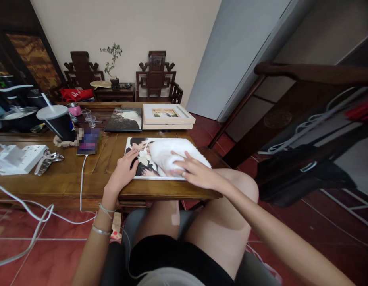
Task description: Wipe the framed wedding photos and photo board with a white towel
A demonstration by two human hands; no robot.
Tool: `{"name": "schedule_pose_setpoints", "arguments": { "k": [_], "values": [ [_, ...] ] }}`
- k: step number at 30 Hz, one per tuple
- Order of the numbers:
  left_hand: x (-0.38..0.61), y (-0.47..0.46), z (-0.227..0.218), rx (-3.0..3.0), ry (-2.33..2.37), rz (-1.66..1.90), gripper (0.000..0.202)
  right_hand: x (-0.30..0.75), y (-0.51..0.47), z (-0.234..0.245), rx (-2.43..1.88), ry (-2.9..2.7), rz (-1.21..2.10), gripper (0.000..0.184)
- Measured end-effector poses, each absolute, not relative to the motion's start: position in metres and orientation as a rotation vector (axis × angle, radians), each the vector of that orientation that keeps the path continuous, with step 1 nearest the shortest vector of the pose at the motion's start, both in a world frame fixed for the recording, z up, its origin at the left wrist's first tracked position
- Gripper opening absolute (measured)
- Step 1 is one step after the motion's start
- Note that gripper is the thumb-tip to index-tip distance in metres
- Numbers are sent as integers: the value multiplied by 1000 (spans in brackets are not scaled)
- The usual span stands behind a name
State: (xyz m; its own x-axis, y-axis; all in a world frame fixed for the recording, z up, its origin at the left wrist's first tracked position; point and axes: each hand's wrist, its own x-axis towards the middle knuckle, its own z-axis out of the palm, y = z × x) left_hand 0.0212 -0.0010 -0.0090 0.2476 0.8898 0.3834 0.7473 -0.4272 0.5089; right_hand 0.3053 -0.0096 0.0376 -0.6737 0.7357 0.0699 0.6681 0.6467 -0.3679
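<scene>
A photo album point(145, 170) with a picture of a couple on its cover lies flat near the front edge of the wooden table. My left hand point(124, 169) rests on its left side, fingers stretched out over the cover. Across its right part spreads a white fluffy cloth point(164, 151), hiding much of the picture. My right hand point(193, 169) presses on this cloth, with a bunched fold of it under the fingers.
Behind the album are a dark photo book point(124, 119) and a boxed frame point(168, 125). Further left stand a lidded cup point(56, 121), a phone point(89, 142) on a cable and a power strip point(29, 157). A wooden chair point(279, 103) stands at the right.
</scene>
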Motion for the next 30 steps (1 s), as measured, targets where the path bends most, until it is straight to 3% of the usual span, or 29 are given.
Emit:
{"name": "schedule_pose_setpoints", "arguments": {
  "k": [6, 10, 21, 30],
  "values": [
    [22, -2, -7, 2283, 1538, 935, 40, 287, 62, 25, -1422, -2625, 187, 46],
    [22, -1, -8, 2275, 1534, 952, 40, 269, 52, 27, -1406, -2642, 105, 44],
    [21, 1, -11, 2290, 1515, 940, 42, 283, -65, 46, -1019, -2771, 451, 32],
    [21, -1, -9, 2293, 1526, 937, 43, 272, 48, 35, -1269, -2738, 320, 46]
  ]
}}
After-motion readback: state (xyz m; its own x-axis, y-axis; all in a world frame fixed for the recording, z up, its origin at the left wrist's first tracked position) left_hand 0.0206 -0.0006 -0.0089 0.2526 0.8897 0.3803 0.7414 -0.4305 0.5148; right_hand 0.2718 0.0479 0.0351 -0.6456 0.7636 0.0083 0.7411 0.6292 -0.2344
